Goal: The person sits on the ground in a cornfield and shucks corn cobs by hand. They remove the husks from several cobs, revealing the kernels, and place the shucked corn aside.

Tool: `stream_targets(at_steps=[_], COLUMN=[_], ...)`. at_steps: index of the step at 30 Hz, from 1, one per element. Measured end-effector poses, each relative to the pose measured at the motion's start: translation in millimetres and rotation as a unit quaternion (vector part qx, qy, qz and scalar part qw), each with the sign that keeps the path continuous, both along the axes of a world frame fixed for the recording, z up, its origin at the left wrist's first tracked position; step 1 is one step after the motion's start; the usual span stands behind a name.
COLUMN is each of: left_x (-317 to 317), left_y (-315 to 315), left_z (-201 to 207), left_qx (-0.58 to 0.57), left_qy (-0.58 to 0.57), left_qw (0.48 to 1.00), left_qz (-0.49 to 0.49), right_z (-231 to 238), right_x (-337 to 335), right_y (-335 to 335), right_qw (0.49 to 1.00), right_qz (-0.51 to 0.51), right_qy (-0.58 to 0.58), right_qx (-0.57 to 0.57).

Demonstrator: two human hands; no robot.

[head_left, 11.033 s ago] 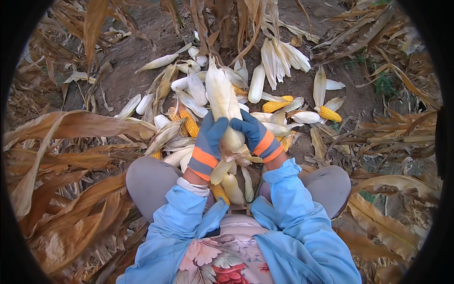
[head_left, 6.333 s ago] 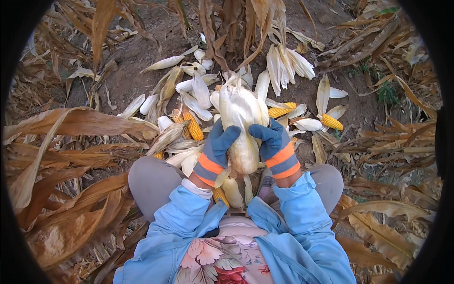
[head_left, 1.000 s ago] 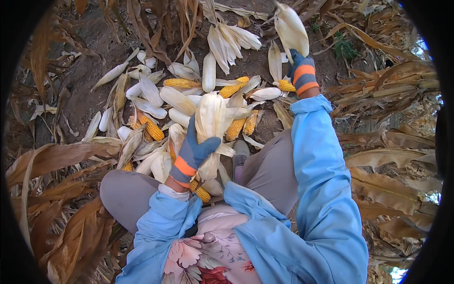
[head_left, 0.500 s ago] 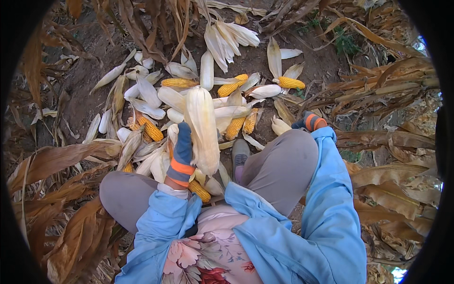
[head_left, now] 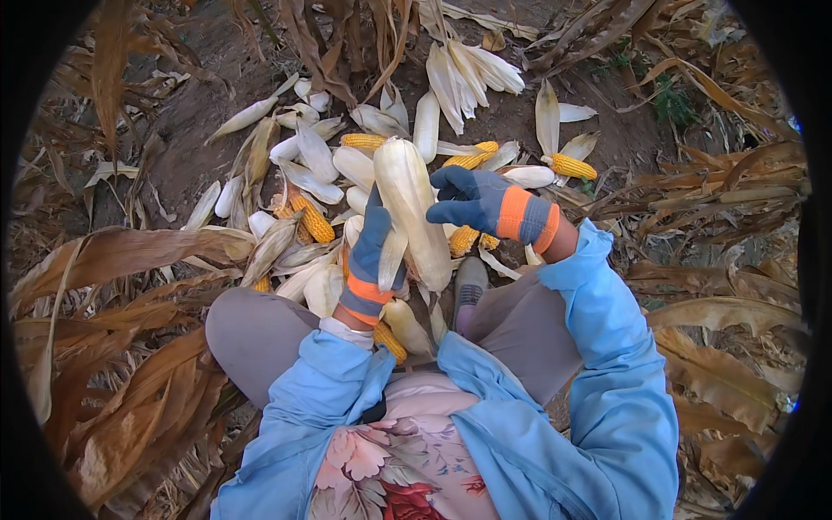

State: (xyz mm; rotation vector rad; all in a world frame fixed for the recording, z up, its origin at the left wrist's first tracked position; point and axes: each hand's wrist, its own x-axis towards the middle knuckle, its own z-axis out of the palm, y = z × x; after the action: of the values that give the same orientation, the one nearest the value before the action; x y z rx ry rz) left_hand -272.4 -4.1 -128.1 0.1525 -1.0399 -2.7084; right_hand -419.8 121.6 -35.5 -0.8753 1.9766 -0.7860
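Sat on bare dirt (head_left: 195, 147) with no basket or bag in sight, just a heap of husks (head_left: 312, 160) and yellow cobs (head_left: 310, 218). Held a big pale corn ear (head_left: 412, 208) upright in the gloved left hand (head_left: 373, 256), gripped tight near its bottom. Kept the gloved right hand (head_left: 477, 201) just beside its top, fingers curled, touching or not too hard to tell.

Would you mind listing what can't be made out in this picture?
Head view:
- Kernels of the held cob: wrapped in pale husk.
- Left hand fingers: behind the cob.
- Whether the right hand touches the cob: unclear.
- Ground near the rim: cut off by the black fisheye border.
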Motion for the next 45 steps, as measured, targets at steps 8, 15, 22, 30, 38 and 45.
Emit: stream_targets(at_steps=[8, 15, 22, 30, 38, 45], left_x=[-10, -14, -19, -16, -6, -10], left_y=[2, 0, -5, -2, 3, -2], left_z=[2, -8, -11, -10, 11, 8], left_qx=[0.11, 0.101, 0.114, 0.142, 0.098, 0.042], left_qy=[0.014, 0.034, 0.019, -0.01, -0.078, -0.054], left_qw=[0.992, 0.992, 0.99, 0.986, 0.99, 0.995], left_qz=[0.054, 0.067, 0.08, 0.086, 0.066, 0.068], right_z=[-25, -62, -78, -64, -50, -35], right_x=[31, 35, 29, 38, 48, 42], right_y=[-24, -26, -24, -30, -36, -37], right_qw=[0.997, 0.985, 0.971, 0.963, 0.95, 0.946], right_qz=[-0.063, -0.089, -0.089, -0.142, -0.122, -0.061], right_qy=[0.031, 0.107, 0.157, 0.195, 0.266, 0.307], right_qx=[-0.043, -0.098, -0.158, -0.121, -0.107, -0.083])
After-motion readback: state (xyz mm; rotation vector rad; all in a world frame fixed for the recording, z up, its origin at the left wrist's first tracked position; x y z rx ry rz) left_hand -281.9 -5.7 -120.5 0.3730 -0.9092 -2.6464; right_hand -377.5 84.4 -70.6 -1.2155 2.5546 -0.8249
